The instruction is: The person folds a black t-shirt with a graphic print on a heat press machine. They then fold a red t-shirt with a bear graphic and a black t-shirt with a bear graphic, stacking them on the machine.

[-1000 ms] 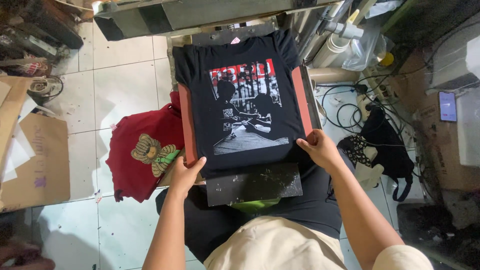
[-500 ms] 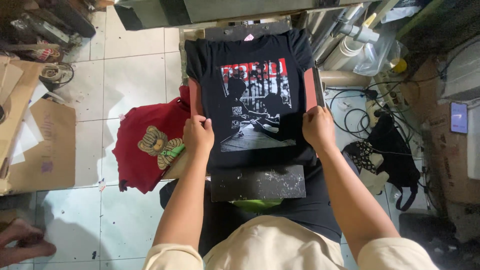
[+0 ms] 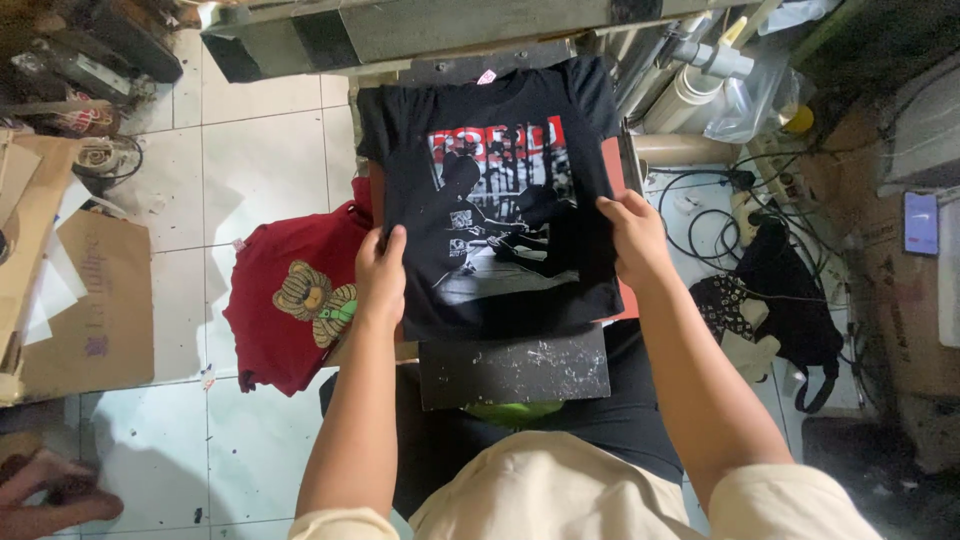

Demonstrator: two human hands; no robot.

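Overhead view of a person standing at a heat press. The tiled floor (image 3: 260, 150) fills the left of the scene, with flattened cardboard (image 3: 95, 300) lying along its left edge. At the top, the grey upper plate of the press (image 3: 450, 30) hangs above the lower platen (image 3: 612, 170), whose reddish pad shows just beyond the garment's right edge. A black T-shirt (image 3: 500, 220) bearing a red, white and grey print lies flat across that platen, collar toward the press and hem toward the person. Below the hem projects a dark, paint-flecked plate (image 3: 515, 368). A red T-shirt (image 3: 285, 310) with a teddy-bear motif lies just left of the platen, partly over the floor. Coiled cables (image 3: 705, 215) and a black bag (image 3: 780, 290) sit on the right. The left hand (image 3: 380, 275) rests on the black shirt's left edge, its grip pressed flat with fingers together, pinching nothing visibly. The right hand (image 3: 632, 235) lies at the shirt's right edge, fingers curled onto the fabric; whether they pinch it cannot be told. Another person's hand (image 3: 45, 495) appears at lower left.
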